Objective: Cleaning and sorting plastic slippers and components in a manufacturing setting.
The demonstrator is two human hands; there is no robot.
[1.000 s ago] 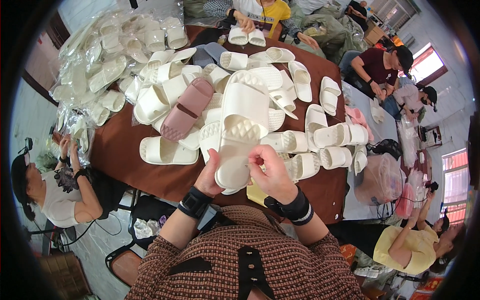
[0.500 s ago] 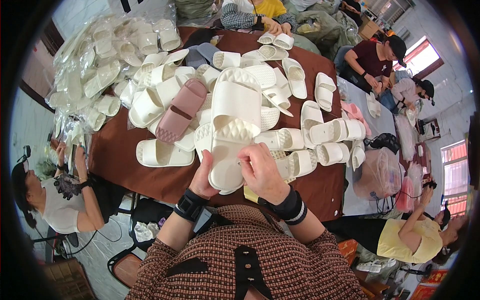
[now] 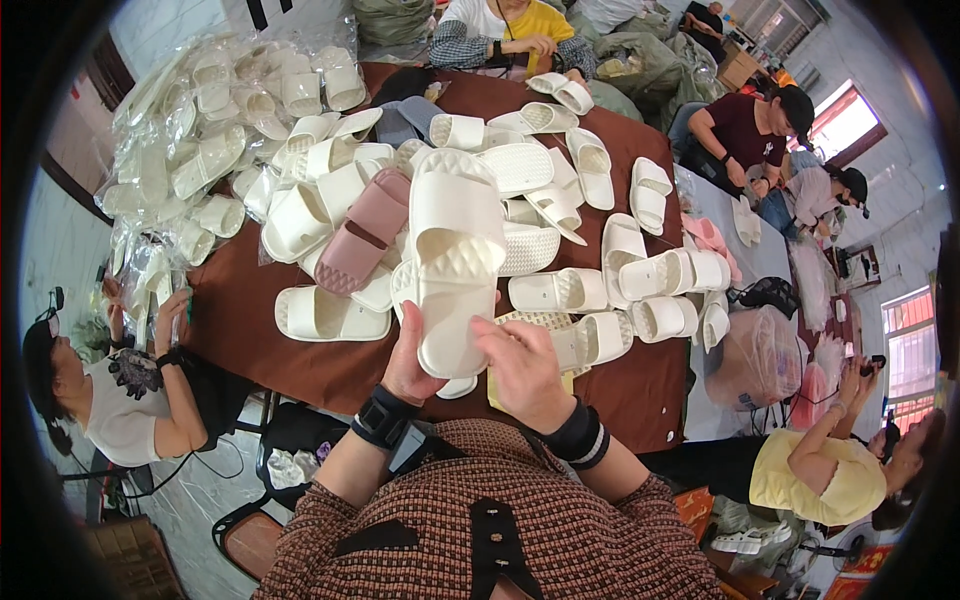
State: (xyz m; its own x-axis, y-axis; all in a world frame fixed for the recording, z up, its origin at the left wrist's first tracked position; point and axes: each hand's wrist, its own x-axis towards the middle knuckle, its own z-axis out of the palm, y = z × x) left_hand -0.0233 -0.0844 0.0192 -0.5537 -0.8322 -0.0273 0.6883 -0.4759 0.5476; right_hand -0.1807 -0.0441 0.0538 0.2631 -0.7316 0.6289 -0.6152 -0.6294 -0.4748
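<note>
A white slide slipper is held upright over the table's near edge, its strap at the far end and heel towards me. My left hand grips the left side of its heel, thumb along the edge. At the right side of the heel, my right hand has its fingers bent and pinched on the rim. Part of a second white sole shows under the held slipper. Just beyond lies a dusty-pink slipper on the white pile. Something yellow shows partly beneath my right hand.
A brown-covered table bears many loose white slippers. Bagged slippers are heaped at the far left. A grey side table stands to the right. Several people sit or stand around, one across the table.
The held slipper has shifted slightly left, with its heel nearer the left hand. My right hand stays at the heel's right edge, fingers slightly changed. The person across has raised a hand.
</note>
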